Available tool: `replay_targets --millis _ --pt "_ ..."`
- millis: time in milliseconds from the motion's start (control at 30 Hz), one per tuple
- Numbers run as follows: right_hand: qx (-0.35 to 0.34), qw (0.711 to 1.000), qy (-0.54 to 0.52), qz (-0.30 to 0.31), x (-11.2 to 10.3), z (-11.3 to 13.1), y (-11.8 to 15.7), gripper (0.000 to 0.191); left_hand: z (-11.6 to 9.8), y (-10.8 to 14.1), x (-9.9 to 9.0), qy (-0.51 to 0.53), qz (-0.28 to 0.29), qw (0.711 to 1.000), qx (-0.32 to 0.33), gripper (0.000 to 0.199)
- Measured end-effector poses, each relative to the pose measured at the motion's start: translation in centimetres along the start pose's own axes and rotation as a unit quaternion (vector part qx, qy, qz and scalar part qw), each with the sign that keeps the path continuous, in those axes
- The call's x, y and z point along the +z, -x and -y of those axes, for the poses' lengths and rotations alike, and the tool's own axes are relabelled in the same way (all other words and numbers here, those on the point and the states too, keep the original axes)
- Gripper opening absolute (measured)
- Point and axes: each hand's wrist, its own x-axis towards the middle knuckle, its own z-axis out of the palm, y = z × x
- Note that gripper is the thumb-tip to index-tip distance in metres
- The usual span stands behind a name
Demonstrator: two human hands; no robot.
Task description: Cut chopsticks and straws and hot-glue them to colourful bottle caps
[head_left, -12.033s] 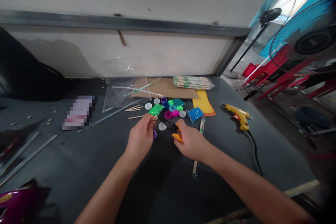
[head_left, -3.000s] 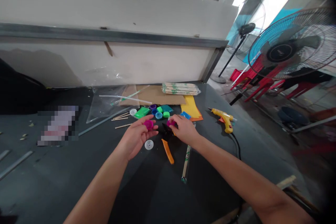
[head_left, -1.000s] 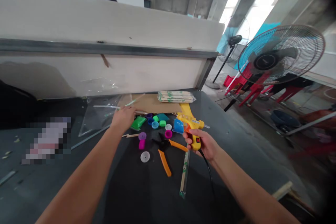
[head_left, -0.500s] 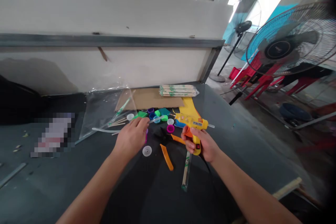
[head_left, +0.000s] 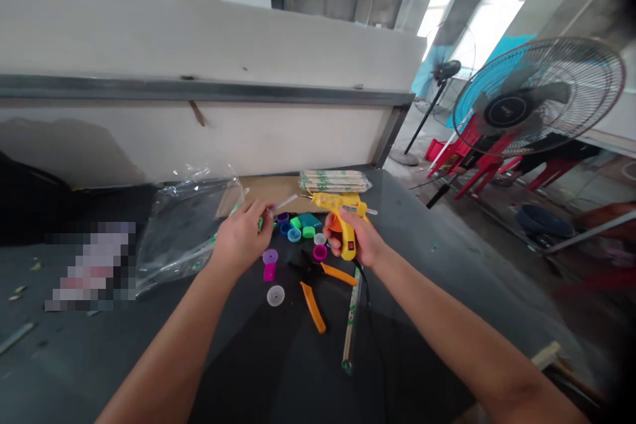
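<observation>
My right hand (head_left: 356, 236) is wrapped round the handle of a yellow glue gun (head_left: 332, 201), its fingers at the orange trigger. The gun's nozzle points left. My left hand (head_left: 243, 235) pinches a thin translucent stick (head_left: 285, 202), whose free end is close to the nozzle; whether they touch I cannot tell. Below the hands lie a magenta cap (head_left: 320, 252), a blue cap (head_left: 294, 234), a green cap (head_left: 309, 232) and a clear disc (head_left: 275, 296). Pliers with orange handles (head_left: 313, 308) rest open on the dark table (head_left: 278, 364).
Packed wooden sticks (head_left: 335, 181) lie on cardboard (head_left: 263, 189) at the back. A clear plastic bag (head_left: 183, 225) is on the left. A wrapped stick bundle (head_left: 350, 328) and the gun's cord are near the front. Beyond the table's right edge stands a fan (head_left: 511, 109).
Both hands have risen away from the caps, with the glue gun and the stick still held. The purple and magenta pieces by my left hand are now uncovered. The camera view has shifted slightly.
</observation>
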Motion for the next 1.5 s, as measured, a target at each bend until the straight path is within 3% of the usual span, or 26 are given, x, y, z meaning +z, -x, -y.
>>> replay_targets --millis 100,267,633,800,900,1000,1100,1200,1300,1400,1500 --pt "-0.014 1.000 -0.015 -0.003 0.6 -0.9 -1.2 0.034 0.8 0.8 0.3 0.022 -0.003 1.000 -0.007 0.026" --pt "-0.013 1.000 -0.027 0.011 1.1 -2.4 -0.6 0.033 2.2 2.3 1.0 0.070 0.002 0.997 -0.040 0.027" --pt "-0.037 0.998 0.045 -0.009 1.7 -2.4 0.0 0.036 2.5 3.1 2.2 0.098 -0.004 0.995 -0.031 0.022" --pt "-0.018 1.000 0.011 0.002 2.1 -1.7 0.1 0.036 2.7 3.0 2.2 0.090 -0.007 0.996 -0.018 0.017" --pt "-0.004 1.000 -0.026 0.007 2.1 -0.1 1.2 0.036 2.7 3.0 2.3 0.089 -0.011 0.996 -0.012 0.015" --pt "-0.014 0.999 -0.020 -0.033 1.0 2.7 3.7 0.033 2.6 2.9 2.2 0.088 -0.014 0.996 -0.005 0.015" --pt "-0.049 0.994 0.025 -0.092 -1.5 7.0 7.1 0.032 2.4 2.9 2.1 0.087 -0.024 0.996 0.002 0.015" --pt "-0.123 0.975 0.063 -0.173 -3.7 12.3 9.8 0.045 2.0 2.9 1.9 0.098 -0.037 0.994 0.008 0.014" --pt "-0.168 0.965 0.100 -0.173 -4.1 15.5 10.2 0.046 1.7 3.0 1.9 0.112 -0.043 0.993 0.016 0.015" --pt "-0.143 0.977 0.103 -0.116 -2.5 13.5 7.9 0.054 1.5 3.1 1.8 0.112 -0.044 0.993 0.016 0.015" --pt "-0.055 0.993 0.094 -0.053 -0.4 7.3 4.2 0.032 1.5 3.2 1.7 0.104 -0.039 0.994 0.009 0.014"
